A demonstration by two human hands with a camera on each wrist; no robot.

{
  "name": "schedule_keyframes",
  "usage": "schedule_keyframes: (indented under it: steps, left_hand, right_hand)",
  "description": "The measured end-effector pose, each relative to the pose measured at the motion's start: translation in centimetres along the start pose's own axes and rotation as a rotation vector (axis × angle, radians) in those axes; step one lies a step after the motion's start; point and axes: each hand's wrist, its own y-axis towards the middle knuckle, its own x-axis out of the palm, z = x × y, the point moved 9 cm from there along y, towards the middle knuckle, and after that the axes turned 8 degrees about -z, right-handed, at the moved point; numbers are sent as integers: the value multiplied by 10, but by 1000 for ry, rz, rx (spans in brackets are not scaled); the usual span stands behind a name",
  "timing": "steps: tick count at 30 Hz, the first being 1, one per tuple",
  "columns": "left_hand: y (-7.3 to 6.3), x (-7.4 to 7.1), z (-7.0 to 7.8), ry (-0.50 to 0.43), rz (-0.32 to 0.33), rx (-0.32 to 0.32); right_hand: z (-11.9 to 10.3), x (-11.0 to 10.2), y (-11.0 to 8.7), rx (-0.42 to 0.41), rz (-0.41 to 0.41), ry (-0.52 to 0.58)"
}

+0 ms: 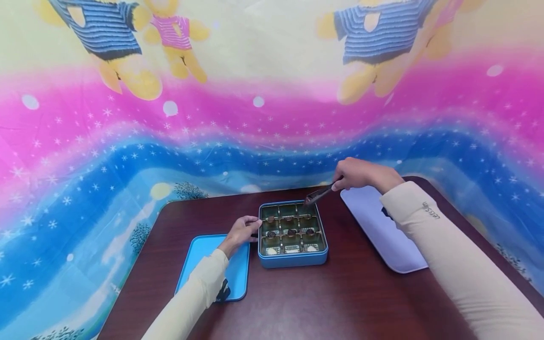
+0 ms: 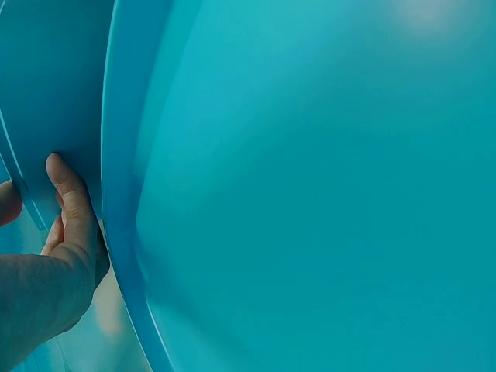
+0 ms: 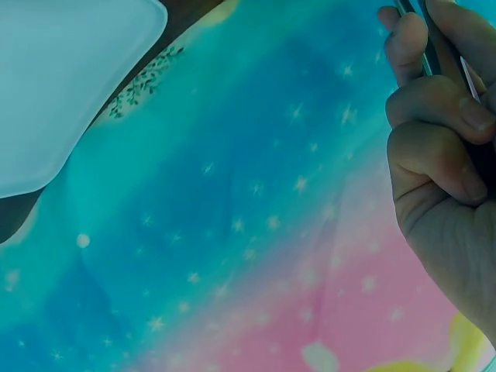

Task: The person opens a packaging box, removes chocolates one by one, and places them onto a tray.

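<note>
Around the left edge of a blue tin box (image 1: 293, 260) is my left hand (image 1: 242, 232), fingertips at the rim and thumb along the outer wall. Gold dividers split the tin into several square compartments. Small dark brown pieces, like chocolates (image 1: 291, 232), show in the middle and front rows. My right hand (image 1: 352, 174) grips dark tongs (image 1: 325, 192) above the tin's back right corner. A dark reddish piece seems to be at their tips, too small to tell. In the right wrist view, curled fingers wrap the tongs (image 3: 443, 46); their tips are out of frame.
A blue lid (image 1: 238, 269) lies left of the tin, under my left forearm. Beneath my right forearm is a pale lilac tray or lid (image 1: 382, 231). The dark red-brown table (image 1: 289, 302) meets a patterned cloth backdrop (image 1: 255, 132) at its back edge.
</note>
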Motion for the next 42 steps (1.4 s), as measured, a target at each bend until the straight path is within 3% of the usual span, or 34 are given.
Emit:
schedule_keyframes:
  steps: [5, 10, 21, 29, 42]
  left_hand:
    - [0, 0, 0, -2, -7, 1]
    - [-1, 0, 0, 1, -9, 2]
    - [-1, 0, 2, 4, -6, 0]
    - [0, 0, 1, -4, -14, 11]
    - [1, -1, 0, -14, -9, -3]
  right_hand:
    - [24, -10, -15, 23, 49, 19]
    - [63, -11, -29, 66, 82, 14]
    - [143, 20, -58, 220, 114, 38]
    - [171, 41, -66, 275, 109, 94]
    - [186, 56, -69, 292, 118, 117]
